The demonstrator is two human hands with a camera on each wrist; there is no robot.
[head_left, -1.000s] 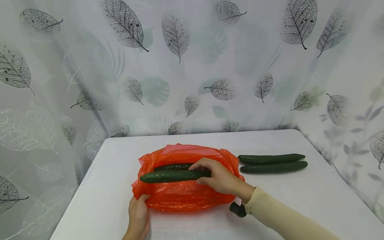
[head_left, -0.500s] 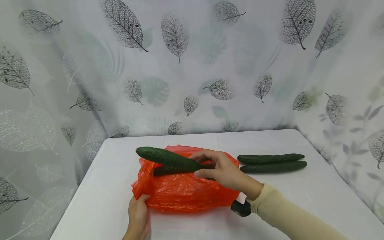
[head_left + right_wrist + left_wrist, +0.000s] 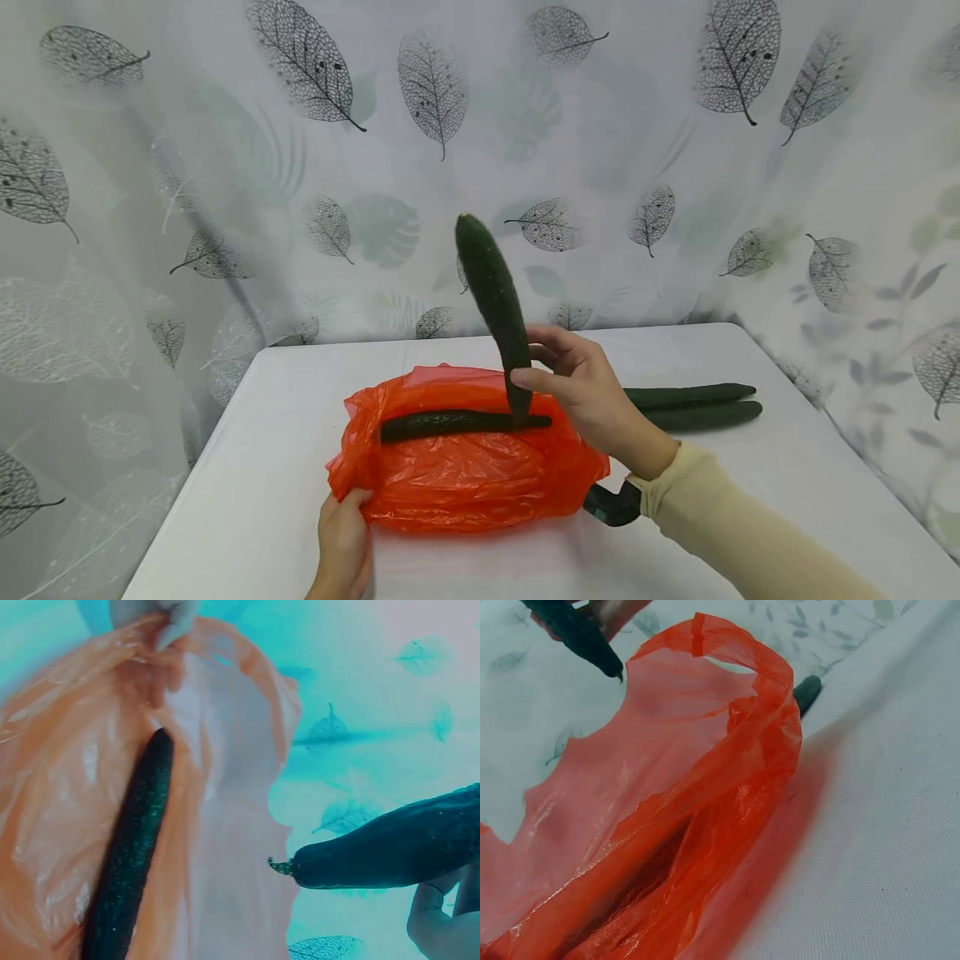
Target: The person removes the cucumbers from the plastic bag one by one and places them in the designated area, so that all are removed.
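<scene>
My right hand (image 3: 573,383) grips a dark green cucumber (image 3: 491,287) near its lower end and holds it up above the bag, its other end pointing up and slightly left. In the right wrist view the held cucumber (image 3: 390,844) shows a short stem at one end. A red plastic bag (image 3: 465,492) lies on the white table with its mouth spread. Another cucumber (image 3: 450,422) lies inside it, also visible as a cucumber (image 3: 135,847) in the right wrist view. My left hand (image 3: 343,537) pinches the bag's near left edge; some fingers are behind the plastic.
Two cucumbers (image 3: 701,406) lie side by side on the table (image 3: 225,500) to the right of the bag, partly hidden by my right hand. A dark rounded object (image 3: 611,504) shows under my right wrist. A leaf-patterned curtain (image 3: 360,167) hangs behind the table.
The right hand has raised the cucumber from lying nearly level over the bag to steeply upright, moving slightly right. The cucumber inside the bag is more exposed. The left hand stays on the bag.
</scene>
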